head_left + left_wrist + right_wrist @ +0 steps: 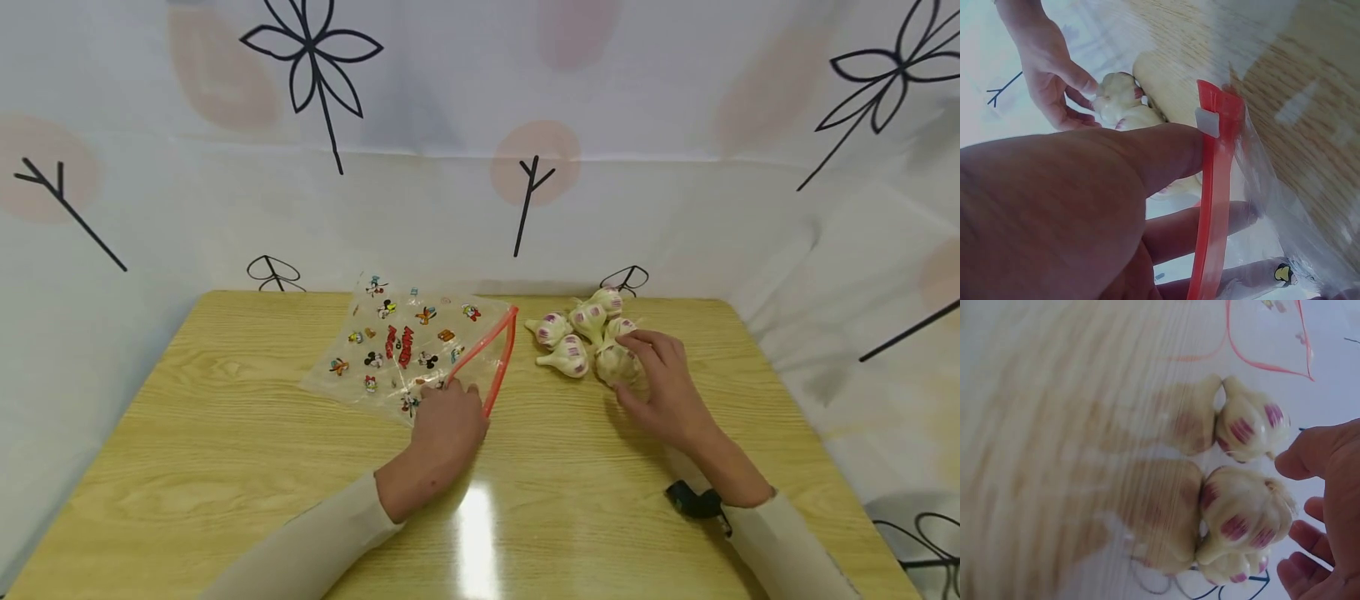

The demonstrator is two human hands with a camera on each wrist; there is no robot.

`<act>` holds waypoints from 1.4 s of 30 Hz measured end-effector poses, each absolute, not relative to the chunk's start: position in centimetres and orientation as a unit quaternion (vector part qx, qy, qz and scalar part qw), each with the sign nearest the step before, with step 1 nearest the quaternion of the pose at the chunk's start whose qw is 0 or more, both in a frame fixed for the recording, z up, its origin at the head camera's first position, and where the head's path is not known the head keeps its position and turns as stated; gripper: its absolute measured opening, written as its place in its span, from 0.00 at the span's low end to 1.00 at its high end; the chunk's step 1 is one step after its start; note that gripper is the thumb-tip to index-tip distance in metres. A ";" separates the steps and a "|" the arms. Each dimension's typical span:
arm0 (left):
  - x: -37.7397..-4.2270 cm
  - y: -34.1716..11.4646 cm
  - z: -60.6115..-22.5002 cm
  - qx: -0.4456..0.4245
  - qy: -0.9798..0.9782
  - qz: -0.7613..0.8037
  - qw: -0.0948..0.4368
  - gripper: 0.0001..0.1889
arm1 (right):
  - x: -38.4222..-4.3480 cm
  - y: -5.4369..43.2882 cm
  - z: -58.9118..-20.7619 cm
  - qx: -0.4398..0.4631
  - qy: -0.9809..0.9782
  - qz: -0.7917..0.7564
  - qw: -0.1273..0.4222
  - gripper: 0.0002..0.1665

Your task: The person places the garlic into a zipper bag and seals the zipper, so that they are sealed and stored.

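Note:
A clear plastic zip bag (420,333) with cartoon prints and a red zip edge lies on the table, its mouth spread towards the right. My left hand (450,425) grips the bag at the near end of this mouth. In the left wrist view, the thumb meets the red zip strip (1211,206) while fingers (1175,231) pass behind it, partly seen through clear film. Several garlic bulbs (567,357) with purple streaks sit in a cluster. My right hand (667,396) reaches around the nearest bulb (1244,506), thumb and fingers spread apart beside it.
The bag and bulbs lie on a light wood-grain table (247,450) with a glossy surface. White cloth (427,208) printed with flowers and twigs hangs behind its back edge and along the sides. A black device (693,500) is worn at my right wrist.

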State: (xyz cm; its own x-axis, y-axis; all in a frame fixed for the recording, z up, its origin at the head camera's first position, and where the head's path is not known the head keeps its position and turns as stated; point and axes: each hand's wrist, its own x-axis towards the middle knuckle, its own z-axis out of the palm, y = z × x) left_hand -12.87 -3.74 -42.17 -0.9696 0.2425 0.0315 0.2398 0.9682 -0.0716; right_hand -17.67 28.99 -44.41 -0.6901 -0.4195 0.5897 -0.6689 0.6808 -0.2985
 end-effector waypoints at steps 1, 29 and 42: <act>-12.9 -3.8 -42.1 -0.126 -0.991 0.040 0.023 0.24 | -17.7 29.1 -44.4 0.305 -0.885 0.254 0.242 0.37; -12.8 -3.7 -42.2 -0.148 -0.985 0.080 0.027 0.29 | -17.6 29.6 -44.8 0.294 -0.917 0.227 0.146 0.46; -12.7 -3.5 -42.2 -0.134 -0.988 0.073 0.028 0.28 | -17.3 29.5 -44.7 0.290 -0.921 0.227 0.124 0.43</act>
State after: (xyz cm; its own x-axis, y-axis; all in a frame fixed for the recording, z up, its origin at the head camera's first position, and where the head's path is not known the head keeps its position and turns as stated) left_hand -12.71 -3.49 -42.24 -0.9626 0.2687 0.0357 0.2606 0.9535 -0.1513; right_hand -17.28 29.55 -44.69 -0.8004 -0.4790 0.3605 -0.5915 0.7284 -0.3456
